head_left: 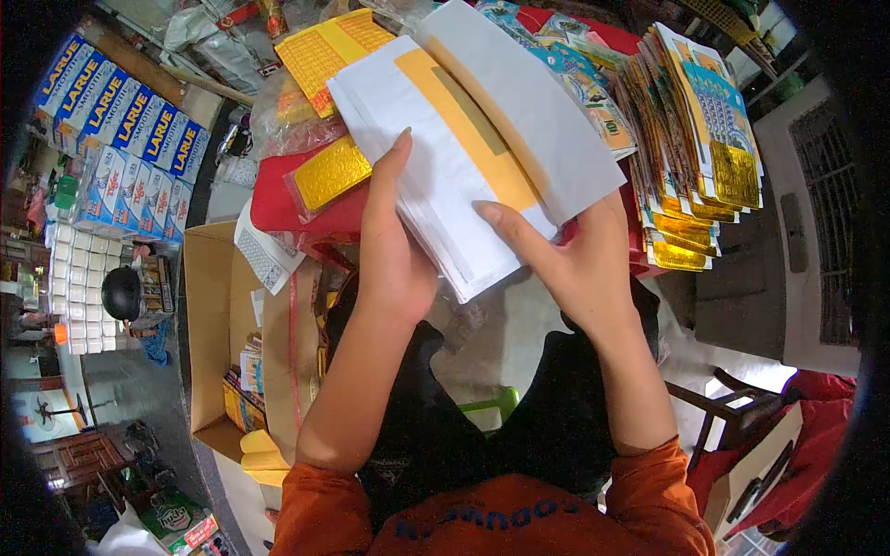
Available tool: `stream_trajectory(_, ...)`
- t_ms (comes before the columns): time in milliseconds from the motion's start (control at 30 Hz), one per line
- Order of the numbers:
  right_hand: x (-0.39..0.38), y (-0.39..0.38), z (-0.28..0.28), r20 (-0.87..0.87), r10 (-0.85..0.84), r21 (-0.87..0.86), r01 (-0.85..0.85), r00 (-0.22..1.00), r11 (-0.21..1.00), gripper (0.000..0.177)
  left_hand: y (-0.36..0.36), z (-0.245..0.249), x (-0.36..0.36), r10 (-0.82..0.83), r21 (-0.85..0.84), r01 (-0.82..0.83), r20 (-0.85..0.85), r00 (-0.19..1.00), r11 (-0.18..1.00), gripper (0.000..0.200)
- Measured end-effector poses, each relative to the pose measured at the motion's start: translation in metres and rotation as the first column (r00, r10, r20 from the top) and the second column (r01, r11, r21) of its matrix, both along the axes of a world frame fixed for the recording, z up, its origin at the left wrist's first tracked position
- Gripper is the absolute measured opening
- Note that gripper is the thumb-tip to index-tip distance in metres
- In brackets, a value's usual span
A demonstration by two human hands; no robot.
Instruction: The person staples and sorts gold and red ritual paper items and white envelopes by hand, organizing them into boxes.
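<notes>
Both of my hands hold a thick stack of white paper sheets above the front edge of a red table. My left hand grips the stack's left edge, thumb along its side. My right hand pinches the lower right part, its thumb on top and its fingers hidden underneath. An orange-yellow paper strip lies on the top sheet, beside a raised white sheet that folds up to the right. Just left of the stack is a gold embossed packet in clear wrap.
Tall bundles of printed paper with gold pieces stand at the table's right. A yellow patterned pack lies at the back left. An open cardboard box with papers sits at lower left, near stacked drink cartons. A dark chair is at right.
</notes>
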State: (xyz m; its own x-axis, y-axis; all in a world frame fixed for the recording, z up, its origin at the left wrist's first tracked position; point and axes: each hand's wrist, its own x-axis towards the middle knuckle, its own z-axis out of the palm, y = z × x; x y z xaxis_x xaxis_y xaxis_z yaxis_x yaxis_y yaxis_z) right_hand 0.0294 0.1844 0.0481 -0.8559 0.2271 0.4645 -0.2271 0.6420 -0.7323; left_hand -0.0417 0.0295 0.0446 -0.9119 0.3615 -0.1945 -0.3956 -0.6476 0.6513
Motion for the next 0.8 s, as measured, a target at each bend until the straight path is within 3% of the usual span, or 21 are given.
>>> stream_trajectory(400,0.001,0.001,0.0,0.024,-0.052,-0.076,0.054,0.998,0.996,0.039,0.003,0.007,0.005,0.037,-0.056,-0.037,-0.004,0.999,0.998,0.062)
stream_trajectory(600,0.001,0.004,-0.003,-0.032,-0.121,0.132,0.124,0.992,0.983,0.046,0.003,0.007,0.006,0.011,-0.052,-0.012,-0.012,1.0,0.999,0.06)
stream_trajectory(667,0.0,0.001,0.001,-0.119,-0.001,0.209,0.026,0.993,0.978,0.054,0.002,0.006,0.005,-0.002,-0.038,0.002,-0.018,1.0,0.999,0.06)
stream_trajectory(700,0.006,-0.003,0.006,0.006,-0.018,0.285,0.015,1.0,0.958,0.055,0.002,0.004,0.005,0.001,-0.031,-0.002,-0.037,0.999,1.0,0.059)
stream_trajectory(800,0.008,-0.007,0.007,0.056,-0.007,0.282,-0.009,0.998,0.959,0.06,0.003,0.003,0.004,0.005,-0.014,-0.005,-0.049,0.999,1.0,0.059)
